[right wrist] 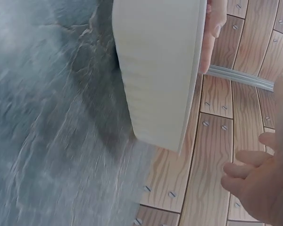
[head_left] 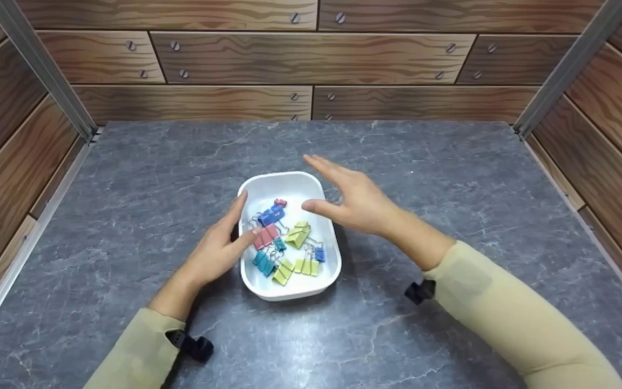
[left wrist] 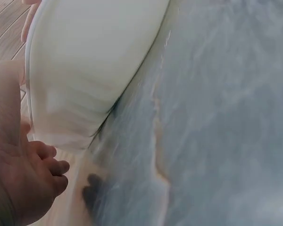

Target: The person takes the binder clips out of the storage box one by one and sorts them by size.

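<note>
A white plastic tub (head_left: 290, 290) stands on the table and holds several binder clips in yellow, teal, blue and pink. My left hand (head_left: 216, 251) is at the tub's left side, its thumb reaching over the rim above a pink binder clip (head_left: 266, 236). In the left wrist view the fingers (left wrist: 56, 167) are loosely bent beside the tub wall; firm contact cannot be made out. Over the right rim hovers my right hand (head_left: 362, 202), thumb and fingers spread with nothing between them. Near its thumb lies a yellow binder clip (head_left: 298, 234).
The grey marbled tabletop (head_left: 451, 178) surrounds the tub. Wood-patterned panels (head_left: 311, 56) form walls at the back and both sides, with metal posts (head_left: 575, 65) at the corners. A small dark device (head_left: 420, 292) sits at each sleeve cuff.
</note>
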### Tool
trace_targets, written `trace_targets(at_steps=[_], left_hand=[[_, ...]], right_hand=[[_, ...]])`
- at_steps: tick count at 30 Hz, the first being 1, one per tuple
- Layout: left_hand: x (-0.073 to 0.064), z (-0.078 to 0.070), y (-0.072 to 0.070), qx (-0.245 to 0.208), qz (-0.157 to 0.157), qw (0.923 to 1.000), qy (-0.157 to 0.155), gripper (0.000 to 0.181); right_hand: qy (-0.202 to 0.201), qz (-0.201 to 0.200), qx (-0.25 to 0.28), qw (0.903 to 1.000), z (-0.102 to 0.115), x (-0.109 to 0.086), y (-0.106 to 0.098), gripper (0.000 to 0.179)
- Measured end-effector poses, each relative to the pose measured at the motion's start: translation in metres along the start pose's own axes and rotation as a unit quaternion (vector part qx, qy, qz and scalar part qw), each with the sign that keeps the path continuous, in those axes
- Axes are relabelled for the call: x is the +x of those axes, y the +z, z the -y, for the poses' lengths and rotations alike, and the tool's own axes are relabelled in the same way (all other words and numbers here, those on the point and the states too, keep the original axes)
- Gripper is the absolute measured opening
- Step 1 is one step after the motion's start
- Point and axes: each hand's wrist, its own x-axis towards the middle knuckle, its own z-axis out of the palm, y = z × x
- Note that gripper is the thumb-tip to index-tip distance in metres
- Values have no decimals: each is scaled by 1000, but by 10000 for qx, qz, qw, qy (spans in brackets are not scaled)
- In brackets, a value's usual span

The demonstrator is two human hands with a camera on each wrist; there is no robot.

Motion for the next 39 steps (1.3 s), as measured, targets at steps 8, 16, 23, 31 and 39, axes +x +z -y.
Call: trace_targets(at_steps=[8, 16, 23, 31, 39], left_hand=[[0, 8, 5, -309, -134, 9994, 3, 87], [-2, 13, 8, -474, -157, 9988, 13, 89], [0, 14, 9, -539, -176, 9984, -49, 89], [1, 15, 10, -553, -236, 9982, 16, 88], [-1, 16, 9, -519, -263, 9983, 85, 88]], right_hand=[[-234, 171, 730, 9969, 4, 22, 14, 83], [-386, 544, 1721, 9828, 2, 43, 34, 71], [-438, 632, 2497, 9653, -2, 60, 48, 54], [-453, 887, 2822, 9542, -4, 72, 59, 41], [-372, 1229, 2885, 9488, -4, 78, 70, 39]])
